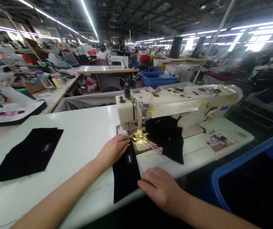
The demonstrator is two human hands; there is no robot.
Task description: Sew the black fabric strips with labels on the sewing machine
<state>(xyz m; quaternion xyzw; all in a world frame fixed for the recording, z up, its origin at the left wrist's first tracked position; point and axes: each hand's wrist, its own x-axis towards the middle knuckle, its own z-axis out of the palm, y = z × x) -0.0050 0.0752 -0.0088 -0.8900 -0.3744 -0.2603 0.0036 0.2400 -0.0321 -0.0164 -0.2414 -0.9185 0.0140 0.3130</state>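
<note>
A black fabric piece [124, 178] with a small label [129, 159] lies at the front of the sewing machine [148, 101], its top end beside the presser foot [131, 131]. My left hand [114, 149] has its fingers closed together on that top end, close to the needle area. At the table's front edge, my right hand [161, 189] pinches the right edge of the same piece. Pink-handled thread snips [154, 147] lie just right of the lit needle plate [141, 147]. More black fabric [172, 136] is bunched under the machine arm.
Another labelled black piece [31, 154] rests on the white table [79, 127] to the left. A blue bin [216, 178] with dark contents stands at lower right. Behind the machine are a blue basket [159, 81] and another worktable [91, 69]. A white device [14, 108] stands at far left.
</note>
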